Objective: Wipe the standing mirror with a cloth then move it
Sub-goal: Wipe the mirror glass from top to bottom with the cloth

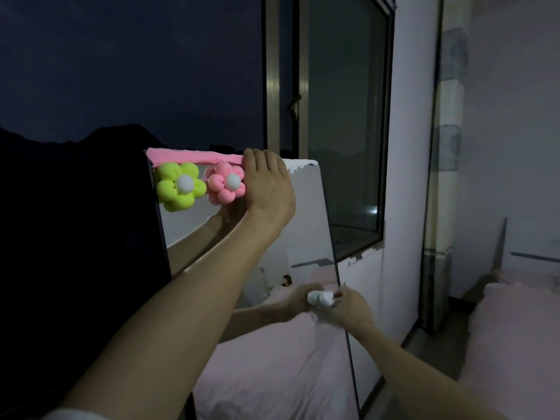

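L hand (266,183) grips mirror (303,225) top edge; R hand (351,307) clutches cloth (321,298) at its side.

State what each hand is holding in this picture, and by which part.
The left hand holds the standing mirror by its top edge, fingers over the rim. The right hand grips a bunched white cloth against the mirror's right edge.

We see a window (342,122) with a grey metal frame, its pane dark, and beyond the open part a night sky above a black ridge line (91,137). To its right stands a white wall (406,147), chipped just under the sill. Further right hangs a pale curtain (448,116). A bed (515,344) with a light pink cover lies at the lower right.
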The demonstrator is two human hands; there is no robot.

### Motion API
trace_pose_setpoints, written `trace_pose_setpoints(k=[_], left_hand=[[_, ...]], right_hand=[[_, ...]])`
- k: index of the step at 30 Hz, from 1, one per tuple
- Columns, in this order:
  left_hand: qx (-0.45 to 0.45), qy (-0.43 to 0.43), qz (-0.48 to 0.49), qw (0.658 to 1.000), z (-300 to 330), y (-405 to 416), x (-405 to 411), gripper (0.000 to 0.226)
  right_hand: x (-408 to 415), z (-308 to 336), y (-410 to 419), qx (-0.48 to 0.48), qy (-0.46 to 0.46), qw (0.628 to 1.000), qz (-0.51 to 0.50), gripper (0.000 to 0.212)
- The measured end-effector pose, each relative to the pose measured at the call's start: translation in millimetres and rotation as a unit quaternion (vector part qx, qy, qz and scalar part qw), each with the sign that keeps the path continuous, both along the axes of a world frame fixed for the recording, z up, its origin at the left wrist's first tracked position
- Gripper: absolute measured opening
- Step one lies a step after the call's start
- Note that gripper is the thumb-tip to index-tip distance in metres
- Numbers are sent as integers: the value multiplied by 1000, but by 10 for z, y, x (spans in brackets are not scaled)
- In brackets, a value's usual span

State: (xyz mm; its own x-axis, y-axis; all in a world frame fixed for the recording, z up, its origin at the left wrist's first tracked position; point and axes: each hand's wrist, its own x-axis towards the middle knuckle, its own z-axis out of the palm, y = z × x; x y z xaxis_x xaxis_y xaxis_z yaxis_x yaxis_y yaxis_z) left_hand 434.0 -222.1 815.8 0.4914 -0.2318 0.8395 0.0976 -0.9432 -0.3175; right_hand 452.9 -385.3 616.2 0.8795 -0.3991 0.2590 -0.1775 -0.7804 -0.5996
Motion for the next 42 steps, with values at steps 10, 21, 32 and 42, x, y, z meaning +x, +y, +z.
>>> trace_pose_setpoints(k=[10,21,32,42], left_hand=[[-6,4,-20,1000,-10,-101,-51,67],[-16,39,-117,992,-319,-141,-210,61],[43,48,-180,982,-784,67,-637,53],[42,12,-197,979,-1061,381,-1010,34]], right_hand=[[-179,390,304,41,-319,942,96,15],[-375,-202,124,4,-136,990,28,5],[-699,-505,379,54,-95,985,134,20],[-1050,169,817,110,-264,952,109,16]])
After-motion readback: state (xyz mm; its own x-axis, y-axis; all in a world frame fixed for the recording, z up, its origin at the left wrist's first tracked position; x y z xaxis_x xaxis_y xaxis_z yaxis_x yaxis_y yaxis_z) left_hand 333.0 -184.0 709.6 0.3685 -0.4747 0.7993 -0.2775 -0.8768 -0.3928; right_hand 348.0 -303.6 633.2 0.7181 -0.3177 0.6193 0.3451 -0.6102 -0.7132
